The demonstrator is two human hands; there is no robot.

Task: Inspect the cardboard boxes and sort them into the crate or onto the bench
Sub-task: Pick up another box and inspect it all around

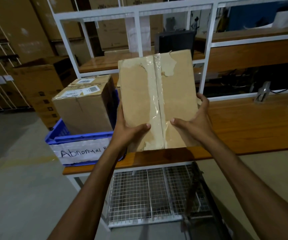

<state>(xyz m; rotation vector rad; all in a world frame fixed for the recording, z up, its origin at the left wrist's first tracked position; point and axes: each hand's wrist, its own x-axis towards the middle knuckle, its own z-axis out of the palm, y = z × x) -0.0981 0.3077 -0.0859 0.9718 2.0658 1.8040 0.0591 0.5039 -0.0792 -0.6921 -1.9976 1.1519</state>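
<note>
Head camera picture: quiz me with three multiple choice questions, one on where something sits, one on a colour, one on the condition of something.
1. Where does the labelled box sit?
A. In the crate
B. On the floor
C. On the wire shelf

2. What colour is the crate?
A. Red
B. Blue
C. Green

3. What condition is the tape on the held box in?
A. Smooth and intact
B. Wrinkled, with the cardboard surface torn beside it
C. Missing altogether

Answers:
1 A: the box's lower part stands within the crate's walls.
2 B: the crate's rim and walls are blue.
3 B: the tape is creased, and paper has peeled away near the top and bottom edges.
</note>
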